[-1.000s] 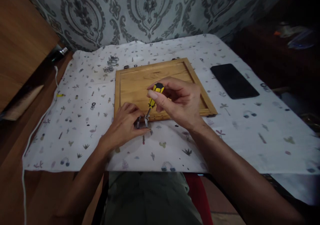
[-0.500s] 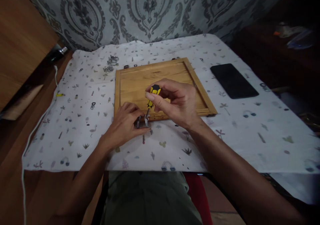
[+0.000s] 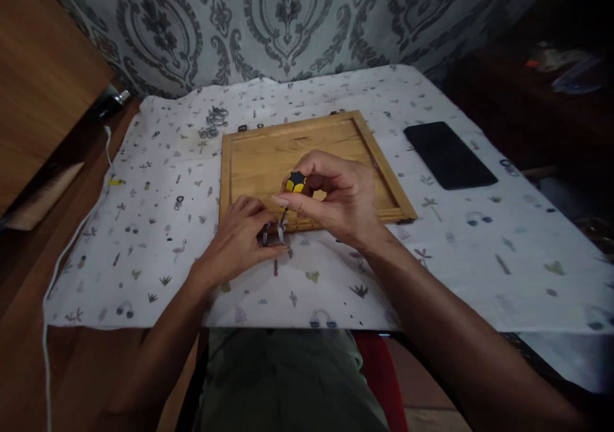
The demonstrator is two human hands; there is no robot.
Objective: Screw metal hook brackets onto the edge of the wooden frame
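My right hand (image 3: 336,192) grips a small screwdriver (image 3: 296,182) with a yellow and black handle. Its shaft slants down to a small metal fitting (image 3: 281,232) at the near edge of a framed wooden panel (image 3: 288,153). Around the fitting's left side, my left hand (image 3: 247,230) is closed, with thumb below and fingers above on the panel's edge. The fitting looks like a hinge or handle piece, partly covered by my fingers. Several small dark holes show along the panel's near edge, right of the fitting.
A black phone or tablet (image 3: 449,155) lies on the patterned tablecloth (image 3: 158,259) to the right. Several metal fittings (image 3: 213,121) are piled at the back left. A white cable (image 3: 62,253) runs down the table's left side; a patterned curtain (image 3: 288,22) hangs behind.
My right fingers have shifted around the screwdriver handle, which now shows more of its dark end. The left hand, fitting and panel stay in place.
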